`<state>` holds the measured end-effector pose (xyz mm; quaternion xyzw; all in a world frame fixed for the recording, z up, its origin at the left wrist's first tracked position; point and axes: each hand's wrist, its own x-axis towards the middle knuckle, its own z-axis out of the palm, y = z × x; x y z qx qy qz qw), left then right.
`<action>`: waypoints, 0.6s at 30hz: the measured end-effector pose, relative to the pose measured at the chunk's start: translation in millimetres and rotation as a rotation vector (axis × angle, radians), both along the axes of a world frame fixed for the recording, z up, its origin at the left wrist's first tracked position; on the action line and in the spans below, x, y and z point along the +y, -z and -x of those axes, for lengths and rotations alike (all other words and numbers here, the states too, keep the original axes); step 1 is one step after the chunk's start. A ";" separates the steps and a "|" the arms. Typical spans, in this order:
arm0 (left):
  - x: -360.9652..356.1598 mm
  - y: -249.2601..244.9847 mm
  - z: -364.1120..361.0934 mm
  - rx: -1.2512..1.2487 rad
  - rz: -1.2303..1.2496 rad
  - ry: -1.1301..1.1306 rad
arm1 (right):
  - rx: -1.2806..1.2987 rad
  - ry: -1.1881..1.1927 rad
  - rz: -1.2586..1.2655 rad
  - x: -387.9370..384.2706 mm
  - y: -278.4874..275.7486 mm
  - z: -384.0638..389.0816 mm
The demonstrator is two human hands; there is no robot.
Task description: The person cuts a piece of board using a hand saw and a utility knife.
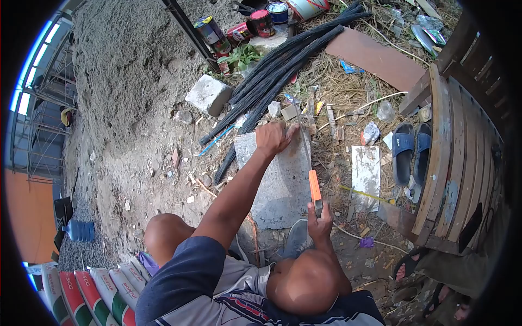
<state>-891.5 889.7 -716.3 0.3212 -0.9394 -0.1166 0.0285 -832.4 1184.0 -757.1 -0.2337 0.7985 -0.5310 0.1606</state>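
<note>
My right hand [321, 218] is wrapped round the orange handle of a hand saw [314, 185]. Its thin blade runs away from me, up to the fingers of my left hand [275, 137]. That hand is closed and pressed down at the far end of a grey concrete slab [278, 190] lying between my feet. What its fingers grip is hidden. Just past them, beside the blade's tip, shows a small tan block [290, 112]. My bent knees flank the slab.
A bundle of dark strips [283, 68] and a white block [208, 95] lie beyond the slab. Paint cans [262, 24] stand at the back. To the right are blue slides [403, 155], a wooden bench [440, 152] and another person's feet [405, 267]. Mortar bags [89, 288] lie at lower left.
</note>
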 end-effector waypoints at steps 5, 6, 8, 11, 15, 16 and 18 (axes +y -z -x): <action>0.5 5.4 -2.6 0.043 0.024 -0.027 | 0.038 0.037 -0.046 -0.5 4.3 0.4; 0.7 5.9 -3.3 0.059 0.031 -0.031 | 0.062 0.028 -0.024 0.4 2.9 0.7; 1.9 5.1 -2.6 0.055 0.032 -0.020 | 0.087 0.025 0.002 1.1 1.8 -0.3; 1.4 3.3 -0.4 0.051 0.032 -0.012 | -0.055 0.053 -0.002 2.2 -0.3 -1.5; -1.1 8.0 -5.2 0.012 0.022 -0.048 | 0.026 0.022 -0.034 -14.0 -3.4 2.9; -3.5 10.2 -10.6 0.004 0.015 -0.043 | 0.015 0.014 -0.043 -15.3 -1.5 1.1; -10.0 9.3 -16.0 -0.046 0.034 -0.098 | 0.030 -0.001 -0.017 -18.6 4.3 2.7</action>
